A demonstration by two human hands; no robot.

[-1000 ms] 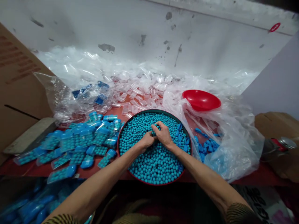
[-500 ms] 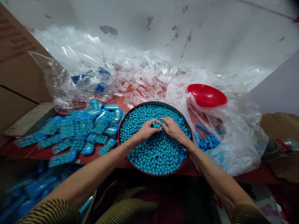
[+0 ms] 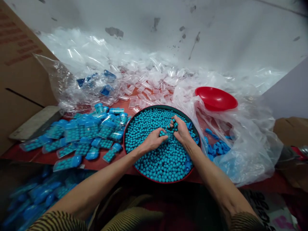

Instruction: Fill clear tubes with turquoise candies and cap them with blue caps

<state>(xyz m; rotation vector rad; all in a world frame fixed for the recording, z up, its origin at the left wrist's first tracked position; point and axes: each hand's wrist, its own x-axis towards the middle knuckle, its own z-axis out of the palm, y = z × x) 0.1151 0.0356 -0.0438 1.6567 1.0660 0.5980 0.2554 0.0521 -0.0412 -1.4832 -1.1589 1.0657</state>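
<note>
a worker's two bare hands meet over a round basin (image 3: 166,182) heaped with turquoise beads (image 3: 158,166) on a red table. the left hand (image 3: 154,140) has its grip closed, thumb against fingers, on what looks to be a small clear container (image 3: 163,132), held just above the beads near the middle of the basin; its far end is too small to make out. the right hand (image 3: 181,130), apart from the left and nearer the basin's far right, has its fingers curled round a few beads, their number unclear.

the container looks light, thin-walled and fairly stiff, likely slick and apt to crack if squeezed hard; a gentle hold on its sides, mouth left free, would seem to suit it. the beads look hard, smooth and quick to roll, best cupped or pinched with fingertips.

left of the basin, bead-filled packs with blue caps (image 3: 90,128) lie piled on the table (image 3: 96,164). behind it spread clear empty cases (image 3: 144,93); to the right, loose blue caps (image 3: 218,148) lie beside crumpled clear plastic (image 3: 255,154), with a red bowl (image 3: 216,98) resting on the sheeting. a cardboard box (image 3: 21,80) and a grey slab (image 3: 36,124) flank the left side; a pale, stained wall (image 3: 144,19) closes the room behind.
</note>
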